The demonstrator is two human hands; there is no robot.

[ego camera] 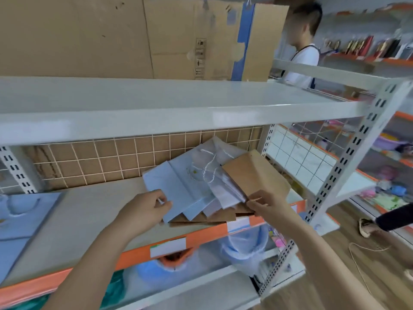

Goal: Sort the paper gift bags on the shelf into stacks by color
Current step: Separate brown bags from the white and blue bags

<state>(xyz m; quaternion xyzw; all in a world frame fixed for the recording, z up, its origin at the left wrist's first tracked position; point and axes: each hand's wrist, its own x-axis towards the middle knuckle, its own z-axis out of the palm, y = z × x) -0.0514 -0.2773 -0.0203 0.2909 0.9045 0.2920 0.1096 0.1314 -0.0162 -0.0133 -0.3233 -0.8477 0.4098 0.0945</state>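
Note:
A mixed pile of flat paper gift bags lies at the right end of the shelf [89, 211]. On top are light blue bags [172, 186], white bags [221, 191] with cord handles, and a brown kraft bag [254, 173]; more brown bags [201, 220] lie underneath. My left hand [145, 209] pinches the near corner of the top light blue bag. My right hand [266, 204] pinches the near edge of the brown kraft bag. A separate stack of light blue bags [24, 215] lies at the shelf's left end.
A white shelf board [156, 104] hangs low over the pile, with a wire grid [111, 157] behind. A perforated upright post [348, 157] stands right. Bagged goods fill the level below. A person stands behind the rack; a foot and rope lie on the floor at right.

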